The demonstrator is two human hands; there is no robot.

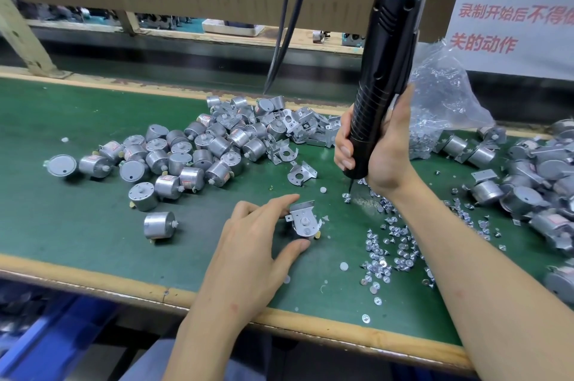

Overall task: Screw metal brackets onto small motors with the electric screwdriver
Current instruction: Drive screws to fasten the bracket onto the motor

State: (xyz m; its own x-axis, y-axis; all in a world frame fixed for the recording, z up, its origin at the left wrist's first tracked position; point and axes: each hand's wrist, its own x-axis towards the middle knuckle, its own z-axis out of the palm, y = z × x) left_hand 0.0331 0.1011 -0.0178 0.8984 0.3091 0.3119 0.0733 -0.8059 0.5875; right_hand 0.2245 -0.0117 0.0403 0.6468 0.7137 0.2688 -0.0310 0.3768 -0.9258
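Right grip [382, 147] is closed round the lower body of the black screwdriver [388, 48], which is held nearly upright and is hung from a hook and a cable at its top. Its bit is pointed down at the counter [77, 225], and the tip is set on or just above one of the loose screws [388, 253] that are scattered over the green mat beneath and to the right of it.

The left grip [248, 244] is open, with its fingers spread and nearly straight. Its forefinger is laid against the top edge of a bracket [302, 219] that is seated on the face of a motor [316, 235] lying in front of the person. The thumb is placed just beside the lower edge of that motor; whether it touches cannot be told. The motor's shaft is seen through the hole in the bracket. This motor is kept to the left of the screwdriver bit and apart from it.

A heap of bare motors [186, 150] is spread across the middle of the counter, and one lone motor [159, 225] is set nearer the front edge. Behind them a pile of brackets [298, 125] is gathered, with a single loose bracket [299, 174] lying between that pile and the left grip. A clear bag [441, 98] with small metal parts in it is propped behind the right grip. More motors with brackets [534, 181] are piled at the right end. Small white discs are dotted among the screws. Two dark cables [285, 23] are hung down behind the counter, and a sign [512, 23] with red lettering is fixed at the upper right.
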